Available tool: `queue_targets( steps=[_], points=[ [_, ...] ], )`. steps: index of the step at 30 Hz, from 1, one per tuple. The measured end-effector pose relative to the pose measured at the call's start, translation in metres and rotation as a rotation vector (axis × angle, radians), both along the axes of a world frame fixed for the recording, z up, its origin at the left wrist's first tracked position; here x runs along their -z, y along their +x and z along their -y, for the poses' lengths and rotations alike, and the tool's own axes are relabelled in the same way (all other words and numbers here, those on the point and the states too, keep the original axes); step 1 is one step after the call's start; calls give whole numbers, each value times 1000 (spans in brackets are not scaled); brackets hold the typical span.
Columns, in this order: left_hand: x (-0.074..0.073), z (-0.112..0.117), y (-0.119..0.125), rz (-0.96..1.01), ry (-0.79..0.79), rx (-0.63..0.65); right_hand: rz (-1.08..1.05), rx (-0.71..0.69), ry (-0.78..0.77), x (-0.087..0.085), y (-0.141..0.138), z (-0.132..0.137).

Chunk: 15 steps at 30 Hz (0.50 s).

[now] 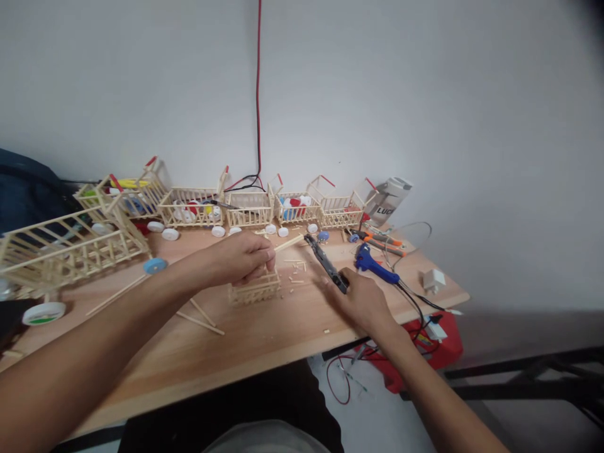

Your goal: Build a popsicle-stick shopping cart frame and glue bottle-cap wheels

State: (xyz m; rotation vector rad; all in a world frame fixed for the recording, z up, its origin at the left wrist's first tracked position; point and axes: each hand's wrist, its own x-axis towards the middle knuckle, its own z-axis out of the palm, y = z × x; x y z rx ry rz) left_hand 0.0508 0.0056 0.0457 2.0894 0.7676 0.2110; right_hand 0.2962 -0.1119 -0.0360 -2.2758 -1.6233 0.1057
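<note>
My left hand is closed, with a thin wooden stick sticking out to the right from its fingers. In my right hand is a pair of dark pliers, whose jaws meet the stick's far end or lie very close to it. Whether the jaws bite the wood I cannot tell. Below my left hand stands a small wooden stick frame, partly covered by that hand. Short cut stick pieces lie scattered to the right of the frame.
Several small stick-built carts with red handles, such as this cart, line the wall. A blue glue gun, orange-handled pliers, a white adapter and a white box are at the right. Loose sticks lie at the front.
</note>
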Motion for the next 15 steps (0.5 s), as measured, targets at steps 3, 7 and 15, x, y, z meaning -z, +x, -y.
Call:
queue_targets(
  steps=[3,7,15],
  points=[
    [3,-1,1,57,-131,14,144,45,-42,1,-3,0],
    [8,-2,2,113,-275,1,232,111,-46,9,-13,-4],
    [7,4,2,272,-460,30,343,113,43,28,-22,-6]
  ],
)
